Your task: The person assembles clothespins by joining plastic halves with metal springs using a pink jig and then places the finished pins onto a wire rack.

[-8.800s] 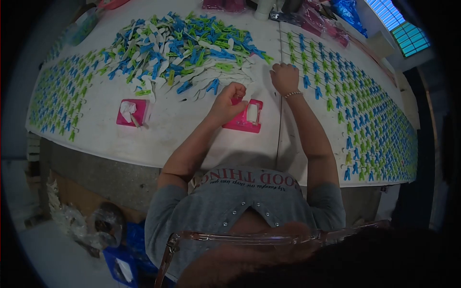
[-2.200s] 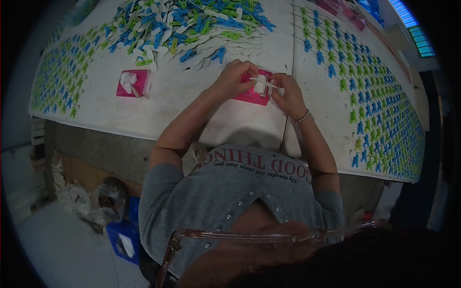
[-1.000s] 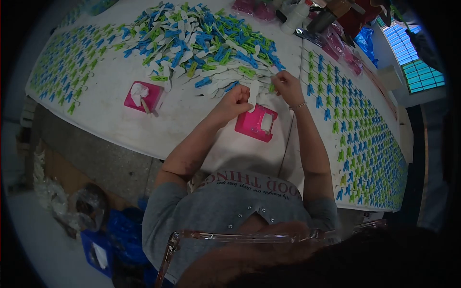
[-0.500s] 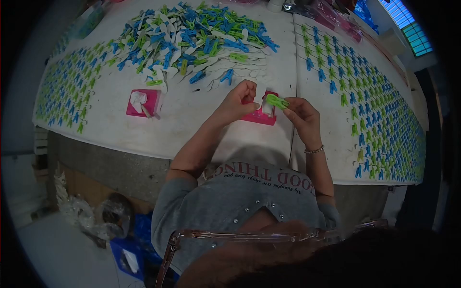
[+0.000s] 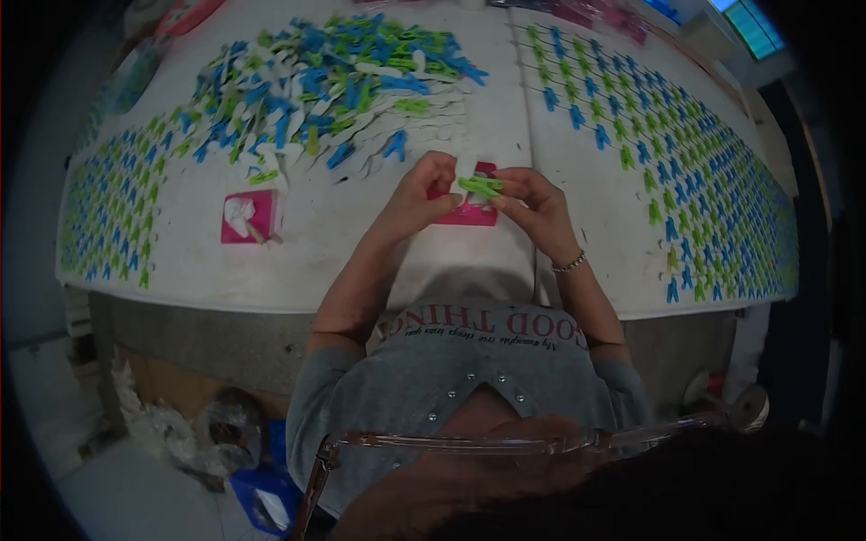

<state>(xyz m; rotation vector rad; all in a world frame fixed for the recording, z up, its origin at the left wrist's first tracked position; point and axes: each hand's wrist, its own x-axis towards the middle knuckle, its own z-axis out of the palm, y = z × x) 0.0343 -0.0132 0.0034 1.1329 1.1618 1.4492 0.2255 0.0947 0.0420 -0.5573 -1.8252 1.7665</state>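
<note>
Between the fingertips of my right hand [image 5: 534, 209] is a green clothespin [image 5: 481, 186], held above a pink tray [image 5: 465, 215]. My left hand [image 5: 417, 194], at the left side of that tray, has its fingers pinched around a small white piece [image 5: 466, 166] beside the clothespin. Part of the tray is hidden by both hands. Farther left, a second pink tray [image 5: 262, 213] holds a crumpled white cloth [image 5: 238, 215] and a small stick-like tool.
A large heap of blue and green clothespins [image 5: 316, 81] lies behind my hands. Rows of clothespins cover the left [image 5: 113, 212] and right [image 5: 672, 153] parts of the white table [image 5: 343, 221]. Below the front edge are a blue bin [image 5: 262, 500] and plastic-wrapped rolls.
The camera view has shifted, so the table contents appear farther left. My right hand has brought the green clothespin closer to my left hand, over the tray, and the clothespin has turned.
</note>
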